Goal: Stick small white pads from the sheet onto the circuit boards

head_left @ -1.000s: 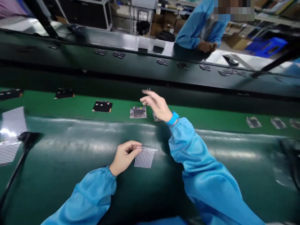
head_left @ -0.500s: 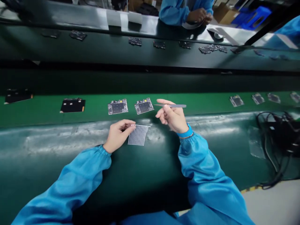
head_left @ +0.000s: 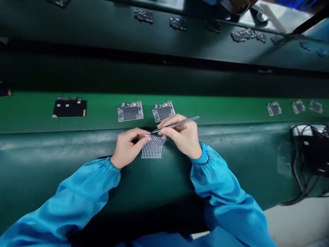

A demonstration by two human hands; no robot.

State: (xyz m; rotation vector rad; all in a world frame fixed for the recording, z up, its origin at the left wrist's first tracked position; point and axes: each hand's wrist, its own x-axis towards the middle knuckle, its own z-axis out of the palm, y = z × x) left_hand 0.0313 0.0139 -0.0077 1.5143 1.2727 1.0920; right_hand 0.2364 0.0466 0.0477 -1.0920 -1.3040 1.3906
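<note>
Between thumb and fingers, my left hand point(head_left: 130, 146) pinches the top edge of a sheet of small white dot stickers point(head_left: 152, 148). The sheet hangs down in front of the green belt, its upper edge bent over. My right hand point(head_left: 183, 134) is closed round metal tweezers point(head_left: 189, 120), their tips pointing left at the sheet's top edge beside my left fingertips. Whether the tips hold a dot is too small to tell. Just beyond my hands lie two circuit boards, the right board point(head_left: 162, 110) partly behind my right hand and the left board point(head_left: 130, 112) in full view.
A black panel point(head_left: 70, 107) lies on the green belt point(head_left: 105, 103) at left, and several small boards point(head_left: 273, 108) at right. More boards point(head_left: 178, 23) rest on a far green surface. Cables and a black box point(head_left: 315, 151) are at the right edge.
My right hand has moved left and down, bringing the tweezers from beside the right board to the sticker sheet. My left hand still holds the sheet. The view has tilted downward.
</note>
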